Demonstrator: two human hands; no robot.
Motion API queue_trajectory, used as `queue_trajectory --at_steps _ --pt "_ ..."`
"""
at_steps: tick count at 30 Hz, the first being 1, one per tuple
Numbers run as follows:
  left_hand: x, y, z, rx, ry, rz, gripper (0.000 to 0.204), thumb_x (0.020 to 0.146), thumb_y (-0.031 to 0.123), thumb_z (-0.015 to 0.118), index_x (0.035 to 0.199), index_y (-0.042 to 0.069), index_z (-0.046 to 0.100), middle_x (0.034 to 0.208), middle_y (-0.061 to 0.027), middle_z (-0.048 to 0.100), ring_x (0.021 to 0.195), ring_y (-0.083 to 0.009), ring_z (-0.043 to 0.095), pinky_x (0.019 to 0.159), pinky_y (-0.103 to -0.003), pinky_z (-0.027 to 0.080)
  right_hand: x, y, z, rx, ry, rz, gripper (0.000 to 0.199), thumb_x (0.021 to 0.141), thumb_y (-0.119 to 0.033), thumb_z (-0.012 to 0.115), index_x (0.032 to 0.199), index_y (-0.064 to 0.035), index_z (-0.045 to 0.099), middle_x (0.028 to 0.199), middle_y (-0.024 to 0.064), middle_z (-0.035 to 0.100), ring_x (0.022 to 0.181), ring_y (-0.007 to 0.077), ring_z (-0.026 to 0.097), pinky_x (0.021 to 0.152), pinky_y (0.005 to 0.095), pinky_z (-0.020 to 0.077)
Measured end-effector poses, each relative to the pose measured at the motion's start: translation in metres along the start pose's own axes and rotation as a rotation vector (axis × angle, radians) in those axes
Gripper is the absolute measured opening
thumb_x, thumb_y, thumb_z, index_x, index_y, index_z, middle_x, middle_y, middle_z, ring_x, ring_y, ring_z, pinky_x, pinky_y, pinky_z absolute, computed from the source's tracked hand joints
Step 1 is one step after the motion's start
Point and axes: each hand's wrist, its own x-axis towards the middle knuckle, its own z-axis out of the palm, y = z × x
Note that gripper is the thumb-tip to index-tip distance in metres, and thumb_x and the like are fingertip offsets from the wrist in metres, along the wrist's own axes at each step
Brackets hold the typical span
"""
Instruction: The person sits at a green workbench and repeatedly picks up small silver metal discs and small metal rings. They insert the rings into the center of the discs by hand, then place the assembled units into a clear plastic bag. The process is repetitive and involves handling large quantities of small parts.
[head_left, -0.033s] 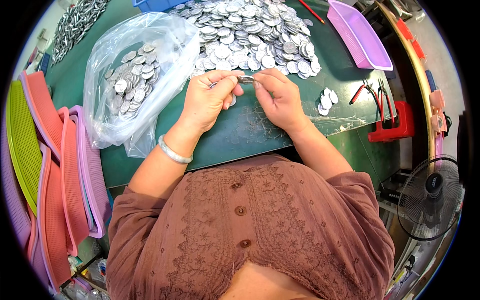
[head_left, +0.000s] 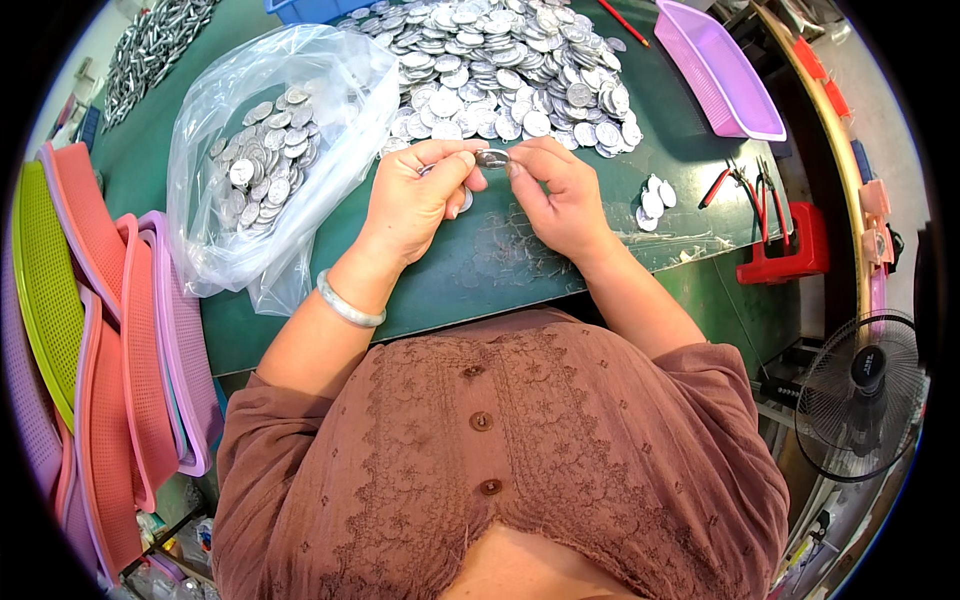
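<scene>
Between the fingertips of both hands a silvery oval medal (head_left: 492,158) is held, tilted so that its dark face shows. My left hand (head_left: 418,195) pinches its left end and keeps more medals (head_left: 466,200) tucked under its curled fingers. At the other end, the thumb and forefinger of my right hand (head_left: 562,195) grip the rim. Just beyond my hands lies a wide heap of similar silvery medals (head_left: 500,75). A clear plastic bag (head_left: 345,150) with more medals inside rests left of my left hand. Several loose medals (head_left: 652,203) lie to the right of my right hand.
Red-handled pliers (head_left: 765,205) lie at the green table's (head_left: 450,290) right end, near a red stool (head_left: 800,245). A purple basket (head_left: 715,75) stands far right, a blue bin (head_left: 310,10) at the back. Stacked baskets (head_left: 110,400) crowd the left; a fan (head_left: 865,400) stands lower right.
The medal between my fingertips has tipped slightly, and more of its face shows. Both hands have stayed in nearly the same place.
</scene>
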Motion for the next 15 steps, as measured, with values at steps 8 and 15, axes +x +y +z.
queue_trajectory --at_steps 8,15 --pt "0.0014 0.0004 -0.0003 -0.058 0.013 -0.074 0.019 0.082 0.005 0.052 0.097 -0.004 0.059 0.065 -0.0034 0.055 0.047 -0.0048 0.042 0.043 -0.016 0.034 -0.0031 0.0094 -0.0034 0.327 -0.137 0.348 0.011 0.079 -0.007 0.055 0.083 0.0022 0.060 0.075 0.0044 0.057 0.067 0.0113 0.052 0.061 0.0240 0.0413" --pt "0.0041 -0.0019 -0.0032 -0.065 0.022 -0.134 0.017 0.083 0.008 0.051 0.096 0.000 0.059 0.066 -0.0030 0.057 0.045 -0.0045 0.043 0.041 -0.015 0.031 -0.0004 0.0043 -0.0055 0.493 -0.159 0.558 0.017 0.081 -0.012 0.053 0.086 0.0018 0.061 0.074 0.0017 0.059 0.067 0.0081 0.050 0.061 0.0223 0.0410"
